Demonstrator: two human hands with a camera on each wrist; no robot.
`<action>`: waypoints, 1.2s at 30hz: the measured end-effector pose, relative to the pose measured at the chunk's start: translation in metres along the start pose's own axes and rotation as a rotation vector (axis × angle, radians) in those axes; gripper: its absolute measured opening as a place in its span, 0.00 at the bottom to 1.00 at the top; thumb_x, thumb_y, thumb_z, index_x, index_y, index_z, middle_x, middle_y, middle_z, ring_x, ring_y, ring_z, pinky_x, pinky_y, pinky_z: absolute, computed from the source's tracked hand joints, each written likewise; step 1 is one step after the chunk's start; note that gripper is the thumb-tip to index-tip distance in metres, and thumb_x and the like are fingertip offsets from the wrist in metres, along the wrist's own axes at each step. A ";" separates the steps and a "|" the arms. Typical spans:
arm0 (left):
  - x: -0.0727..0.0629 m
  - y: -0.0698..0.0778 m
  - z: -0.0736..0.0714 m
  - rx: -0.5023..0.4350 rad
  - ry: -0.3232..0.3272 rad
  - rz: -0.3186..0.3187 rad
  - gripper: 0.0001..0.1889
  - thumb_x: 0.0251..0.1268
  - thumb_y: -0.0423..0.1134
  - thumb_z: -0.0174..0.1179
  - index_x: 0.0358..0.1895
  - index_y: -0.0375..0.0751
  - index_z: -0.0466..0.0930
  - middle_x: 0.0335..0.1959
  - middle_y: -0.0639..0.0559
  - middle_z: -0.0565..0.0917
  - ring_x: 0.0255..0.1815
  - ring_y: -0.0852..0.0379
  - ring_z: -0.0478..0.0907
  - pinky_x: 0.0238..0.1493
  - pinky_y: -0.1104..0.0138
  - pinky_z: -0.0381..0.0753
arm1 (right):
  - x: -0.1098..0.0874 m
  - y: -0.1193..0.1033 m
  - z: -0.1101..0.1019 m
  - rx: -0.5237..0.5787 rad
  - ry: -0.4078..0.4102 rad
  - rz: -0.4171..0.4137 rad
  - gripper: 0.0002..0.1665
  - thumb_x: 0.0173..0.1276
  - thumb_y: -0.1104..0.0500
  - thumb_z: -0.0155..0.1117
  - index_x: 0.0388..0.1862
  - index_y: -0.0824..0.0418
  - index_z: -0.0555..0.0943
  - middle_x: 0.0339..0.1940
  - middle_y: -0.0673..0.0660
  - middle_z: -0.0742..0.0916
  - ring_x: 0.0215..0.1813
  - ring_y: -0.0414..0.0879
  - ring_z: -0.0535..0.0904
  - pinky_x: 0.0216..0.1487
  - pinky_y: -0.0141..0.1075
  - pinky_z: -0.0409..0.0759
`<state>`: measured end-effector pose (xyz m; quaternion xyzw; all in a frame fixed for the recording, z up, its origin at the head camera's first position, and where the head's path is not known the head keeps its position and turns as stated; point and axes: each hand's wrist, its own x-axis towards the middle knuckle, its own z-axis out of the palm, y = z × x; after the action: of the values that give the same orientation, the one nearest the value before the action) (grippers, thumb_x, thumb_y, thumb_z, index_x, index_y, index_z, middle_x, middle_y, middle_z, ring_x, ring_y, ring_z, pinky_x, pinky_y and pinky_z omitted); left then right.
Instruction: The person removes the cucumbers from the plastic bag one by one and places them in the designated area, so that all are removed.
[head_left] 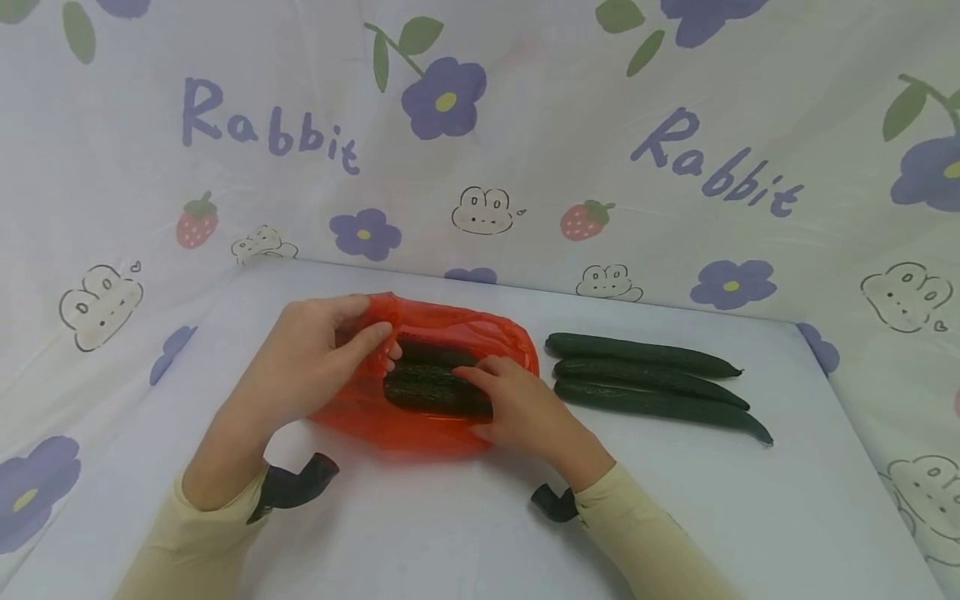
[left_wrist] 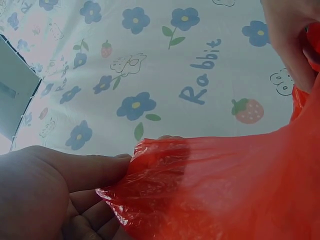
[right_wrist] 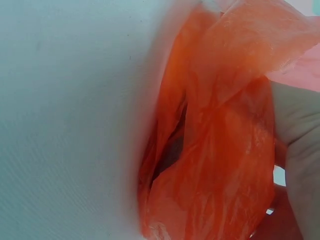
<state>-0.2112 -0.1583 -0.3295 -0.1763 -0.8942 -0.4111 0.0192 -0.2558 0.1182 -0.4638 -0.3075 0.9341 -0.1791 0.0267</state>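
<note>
A red plastic bag (head_left: 442, 437) lies on the white table, and dark green cucumbers (head_left: 431, 387) show within it. My left hand (head_left: 318, 354) pinches the bag's edge at its left end between thumb and fingers. The left wrist view shows the film stretched out from that thumb (left_wrist: 95, 170). At the bag's right part, my right hand (head_left: 528, 412) grips the film with curled fingers, its fingertips over the cucumbers. In the right wrist view the red film (right_wrist: 225, 165) hides much of that hand, and a dark slit shows in its folds.
Three more cucumbers (head_left: 652, 375) lie side by side on the table, right of the bag. A white cloth (head_left: 525, 150) printed with flowers, rabbits and strawberries hangs behind the table. Black wrist mounts (head_left: 300, 483) stick out below both hands.
</note>
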 end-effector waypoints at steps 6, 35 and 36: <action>-0.001 0.001 -0.003 0.005 -0.004 0.002 0.03 0.81 0.34 0.65 0.47 0.41 0.87 0.31 0.55 0.88 0.36 0.57 0.88 0.48 0.57 0.89 | 0.000 -0.003 -0.008 0.064 -0.020 -0.003 0.40 0.66 0.54 0.84 0.76 0.52 0.80 0.65 0.53 0.82 0.66 0.47 0.78 0.67 0.43 0.81; -0.004 -0.002 -0.012 -0.034 -0.046 0.007 0.04 0.81 0.35 0.65 0.48 0.40 0.87 0.32 0.54 0.89 0.36 0.57 0.88 0.47 0.61 0.89 | 0.024 -0.042 0.011 -0.018 -0.015 0.064 0.24 0.70 0.51 0.81 0.62 0.55 0.87 0.51 0.52 0.87 0.55 0.48 0.82 0.56 0.45 0.86; -0.004 -0.002 -0.013 -0.035 -0.047 0.008 0.04 0.81 0.35 0.65 0.48 0.40 0.87 0.32 0.54 0.89 0.36 0.57 0.88 0.47 0.61 0.89 | 0.024 -0.043 0.011 -0.023 -0.015 0.062 0.23 0.70 0.52 0.81 0.61 0.55 0.87 0.50 0.53 0.87 0.55 0.49 0.83 0.56 0.46 0.86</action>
<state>-0.2091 -0.1704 -0.3234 -0.1898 -0.8864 -0.4223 -0.0031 -0.2487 0.0686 -0.4577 -0.2799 0.9450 -0.1652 0.0356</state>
